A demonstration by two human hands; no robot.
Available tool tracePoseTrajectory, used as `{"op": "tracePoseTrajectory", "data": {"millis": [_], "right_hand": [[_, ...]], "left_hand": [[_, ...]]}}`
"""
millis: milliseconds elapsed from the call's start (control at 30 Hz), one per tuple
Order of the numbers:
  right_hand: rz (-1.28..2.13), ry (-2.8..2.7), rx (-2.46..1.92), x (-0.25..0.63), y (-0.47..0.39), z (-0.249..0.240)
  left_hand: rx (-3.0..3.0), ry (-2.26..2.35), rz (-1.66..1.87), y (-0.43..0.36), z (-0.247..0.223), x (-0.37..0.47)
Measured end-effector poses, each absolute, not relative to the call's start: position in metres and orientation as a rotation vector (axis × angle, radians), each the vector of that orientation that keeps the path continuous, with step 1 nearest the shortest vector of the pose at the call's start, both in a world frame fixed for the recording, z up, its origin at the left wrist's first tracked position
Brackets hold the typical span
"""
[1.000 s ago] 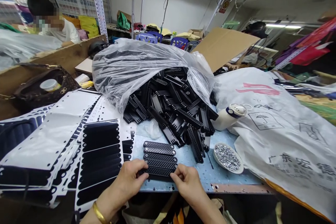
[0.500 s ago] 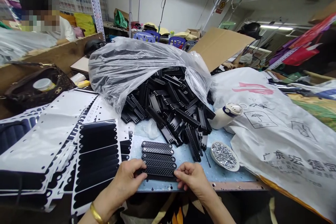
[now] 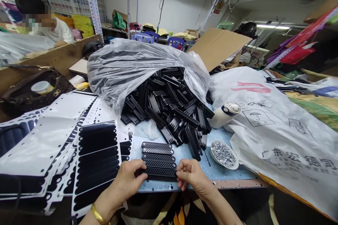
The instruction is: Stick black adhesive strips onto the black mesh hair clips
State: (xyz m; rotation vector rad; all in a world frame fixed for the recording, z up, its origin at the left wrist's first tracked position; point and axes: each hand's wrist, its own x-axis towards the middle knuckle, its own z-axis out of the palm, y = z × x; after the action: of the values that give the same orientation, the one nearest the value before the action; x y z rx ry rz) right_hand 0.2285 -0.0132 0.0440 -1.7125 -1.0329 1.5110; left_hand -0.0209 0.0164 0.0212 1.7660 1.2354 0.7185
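Note:
Several black textured strips (image 3: 158, 156) lie stacked in a row, one below another, on the blue work surface near its front edge. My left hand (image 3: 130, 177) pinches the left end of the nearest strip between thumb and fingers. At the right end of that strip, my right hand (image 3: 190, 175) has its thumb and index finger closed, the other fingers curled. Behind them a large heap of black parts (image 3: 171, 105) spills from a clear plastic bag (image 3: 126, 59). To the right sits a white bowl (image 3: 224, 154) of small shiny metal pieces.
Sheets with black adhesive strips (image 3: 97, 161) cover the left side. A white bottle (image 3: 224, 114) leans by a big white sack (image 3: 280, 130) on the right. Farther back are a brown bag (image 3: 34, 91), a cardboard sheet (image 3: 220, 47) and a person (image 3: 47, 24) at the left.
The view has shifted slightly. Both hands remain at the ends of the nearest strip, and the fingers of my right hand have moved a little.

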Motion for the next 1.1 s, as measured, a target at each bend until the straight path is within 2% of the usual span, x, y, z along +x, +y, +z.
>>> {"op": "tracePoseTrajectory", "data": {"millis": [433,1100], "right_hand": [[1.470,-0.945,-1.677,0.241,-0.017,0.015],[1.588,-0.957,-1.636,0.246,-0.017,0.026]], "left_hand": [[1.700,1.242,0.629,0.019,0.027,-0.021],[1.678,1.221,0.606,0.024,0.026,-0.022]]}}
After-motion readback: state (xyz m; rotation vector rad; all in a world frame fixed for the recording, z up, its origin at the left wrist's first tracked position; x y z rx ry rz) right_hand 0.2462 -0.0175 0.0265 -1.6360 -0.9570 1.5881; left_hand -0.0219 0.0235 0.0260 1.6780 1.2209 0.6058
